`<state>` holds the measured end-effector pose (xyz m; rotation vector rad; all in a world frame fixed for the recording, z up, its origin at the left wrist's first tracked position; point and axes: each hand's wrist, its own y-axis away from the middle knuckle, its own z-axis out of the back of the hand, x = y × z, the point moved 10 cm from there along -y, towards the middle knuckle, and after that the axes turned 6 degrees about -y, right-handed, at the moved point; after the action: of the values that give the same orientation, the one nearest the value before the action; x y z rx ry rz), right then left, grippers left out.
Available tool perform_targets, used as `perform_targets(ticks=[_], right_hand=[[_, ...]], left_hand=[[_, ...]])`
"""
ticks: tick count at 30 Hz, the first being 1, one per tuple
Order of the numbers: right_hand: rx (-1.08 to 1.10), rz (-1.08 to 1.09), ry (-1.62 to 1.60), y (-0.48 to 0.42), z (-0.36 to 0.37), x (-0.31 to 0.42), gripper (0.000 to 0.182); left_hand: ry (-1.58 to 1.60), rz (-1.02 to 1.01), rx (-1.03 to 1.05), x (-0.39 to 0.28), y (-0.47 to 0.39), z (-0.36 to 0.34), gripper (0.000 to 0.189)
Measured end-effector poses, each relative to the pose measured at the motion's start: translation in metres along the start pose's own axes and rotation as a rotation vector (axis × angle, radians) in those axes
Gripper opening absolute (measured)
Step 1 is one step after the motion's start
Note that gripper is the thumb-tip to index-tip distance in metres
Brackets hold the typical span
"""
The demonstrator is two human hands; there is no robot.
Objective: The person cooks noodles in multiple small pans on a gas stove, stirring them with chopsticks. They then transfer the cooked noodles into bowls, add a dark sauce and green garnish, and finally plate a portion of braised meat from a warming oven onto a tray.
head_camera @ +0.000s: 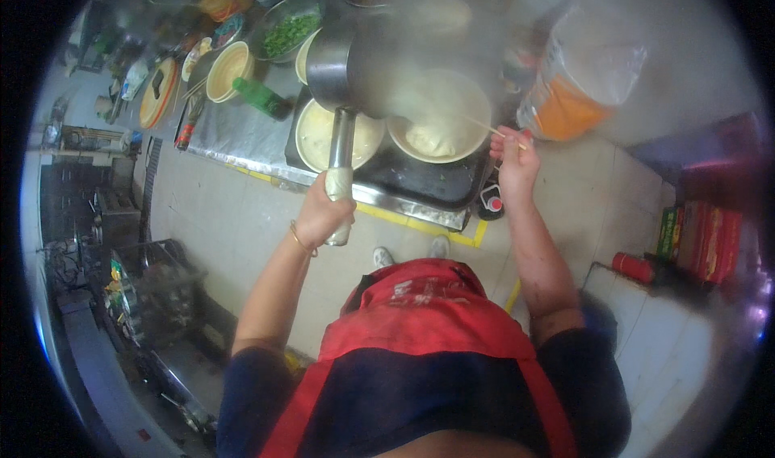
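Note:
My left hand (330,208) is closed around the wrapped handle of a metal pot (330,70), which is tilted above two bowls. Between the fingers of my right hand (514,149) are thin sticks, probably chopsticks (484,125), reaching over the right bowl (472,149). Pale food, perhaps noodles (431,140), lies in that bowl. Steam blurs the pot's mouth and the far part of the bowl. Under the pot's handle stands the left bowl (301,149), holding pale, creamy liquid. Both bowls rest on a dark tray (445,182).
A green bottle (260,98) lies beside stacked bowls (229,70) on the metal counter (224,137). Chopped greens fill a large bowl (293,31) behind. An orange-and-clear bag (569,107) stands at the right. A red-capped bottle (491,204) is beside the counter's corner.

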<state>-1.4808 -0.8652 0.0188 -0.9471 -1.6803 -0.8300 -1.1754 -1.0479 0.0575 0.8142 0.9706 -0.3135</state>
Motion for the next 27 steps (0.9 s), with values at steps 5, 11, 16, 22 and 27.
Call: perform_targets(ticks=[5, 11, 16, 22, 27], right_hand=[[0.065, 0.083, 0.088, 0.007, 0.001, 0.021, 0.023], [0.031, 0.152, 0.195, 0.018, 0.024, 0.042, 0.022], [-0.021, 0.198, 0.207, 0.024, 0.036, 0.058, 0.021], [-0.056, 0.292, 0.209, 0.03, 0.04, 0.067, 0.021], [-0.016, 0.286, -0.011, 0.031, 0.015, 0.073, 0.023]], left_hand=[[-0.031, -0.045, -0.01, -0.004, -0.004, 0.003, 0.037], [-0.169, -0.066, -0.059, -0.009, -0.005, 0.007, 0.035], [-0.323, -0.106, -0.112, -0.005, -0.009, 0.015, 0.034], [-0.412, -0.156, -0.123, -0.019, -0.007, 0.012, 0.037], [-0.223, -0.108, -0.112, -0.006, 0.002, 0.008, 0.038]])
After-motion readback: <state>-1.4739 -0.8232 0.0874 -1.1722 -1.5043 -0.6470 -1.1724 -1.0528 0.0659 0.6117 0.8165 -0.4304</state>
